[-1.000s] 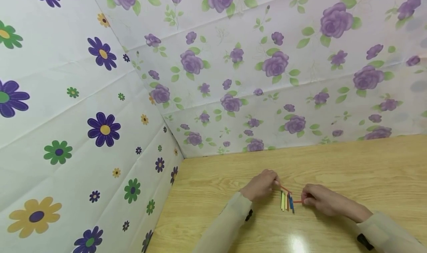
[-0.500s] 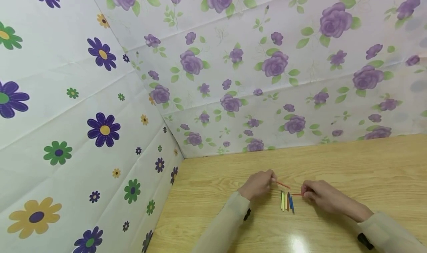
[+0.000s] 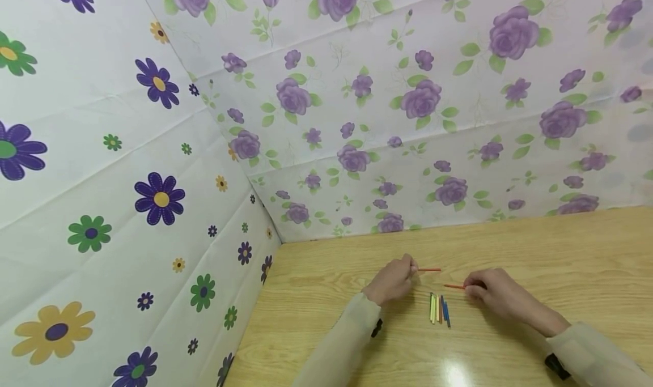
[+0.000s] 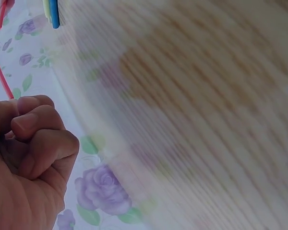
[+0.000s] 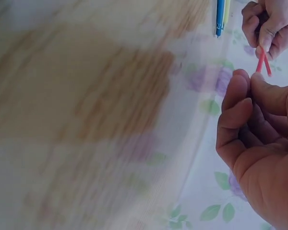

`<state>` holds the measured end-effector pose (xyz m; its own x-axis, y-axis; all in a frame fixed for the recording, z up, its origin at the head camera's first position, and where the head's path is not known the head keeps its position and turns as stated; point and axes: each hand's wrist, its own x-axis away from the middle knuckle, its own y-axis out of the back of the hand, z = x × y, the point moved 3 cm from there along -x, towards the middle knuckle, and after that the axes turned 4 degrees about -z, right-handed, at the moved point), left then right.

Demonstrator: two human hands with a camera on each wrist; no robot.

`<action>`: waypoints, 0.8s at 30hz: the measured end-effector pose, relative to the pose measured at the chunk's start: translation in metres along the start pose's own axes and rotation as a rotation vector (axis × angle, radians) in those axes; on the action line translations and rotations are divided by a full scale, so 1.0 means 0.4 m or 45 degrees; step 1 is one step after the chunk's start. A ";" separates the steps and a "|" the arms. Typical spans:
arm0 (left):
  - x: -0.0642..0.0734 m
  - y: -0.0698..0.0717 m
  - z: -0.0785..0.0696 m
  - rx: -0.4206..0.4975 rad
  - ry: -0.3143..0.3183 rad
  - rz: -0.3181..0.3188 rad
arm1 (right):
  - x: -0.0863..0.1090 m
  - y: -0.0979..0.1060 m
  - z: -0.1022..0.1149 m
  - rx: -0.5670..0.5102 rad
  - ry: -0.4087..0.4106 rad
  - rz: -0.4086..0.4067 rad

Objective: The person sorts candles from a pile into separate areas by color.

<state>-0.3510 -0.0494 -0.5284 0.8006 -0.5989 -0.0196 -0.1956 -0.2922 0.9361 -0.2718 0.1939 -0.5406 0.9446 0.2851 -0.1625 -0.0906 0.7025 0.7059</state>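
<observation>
My left hand (image 3: pixel 391 280) pinches one end of a thin red stick (image 3: pixel 429 269), which points right toward the other hand. Across from it, my right hand (image 3: pixel 497 293) pinches a second red stick (image 3: pixel 453 286) that points left and sits a little nearer to me. The tips of the two sticks are apart in the head view. Below them on the table lie several short sticks side by side: a dark green one (image 3: pixel 431 301), pale yellow ones (image 3: pixel 433 309), an orange one (image 3: pixel 440 310) and blue ones (image 3: pixel 446 311). In the left wrist view the left hand's fingers (image 4: pixel 48 141) are curled.
The light wood-grain table (image 3: pixel 326 319) reaches back to a wall covered in purple rose cloth (image 3: pixel 367 120). Another flowered cloth (image 3: pixel 178 296) stands along the left side. A bright glare spot (image 3: pixel 456 370) shows near the front.
Both hands have moved away from me with their red sticks, off the row of coloured sticks. The left stick has turned from slanting to nearly level. The row has not moved.
</observation>
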 end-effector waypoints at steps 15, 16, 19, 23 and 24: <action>-0.019 0.024 0.021 -0.042 0.027 -0.159 | -0.023 0.010 -0.010 0.004 -0.058 -0.174; -0.020 0.026 0.023 -0.047 0.035 -0.179 | -0.025 0.011 -0.009 0.000 -0.063 -0.183; -0.026 0.029 0.029 -0.050 0.059 -0.216 | -0.032 0.016 -0.008 0.010 -0.054 -0.217; -0.034 0.031 0.031 -0.032 0.091 -0.247 | -0.042 0.019 -0.011 0.004 -0.059 -0.225; -0.036 0.032 0.031 -0.033 0.101 -0.252 | -0.045 0.019 -0.013 0.002 -0.065 -0.222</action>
<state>-0.3721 -0.0537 -0.5203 0.8643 -0.4708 -0.1769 -0.0166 -0.3783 0.9255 -0.2911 0.1974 -0.5359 0.9608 0.1253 -0.2472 0.0765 0.7372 0.6713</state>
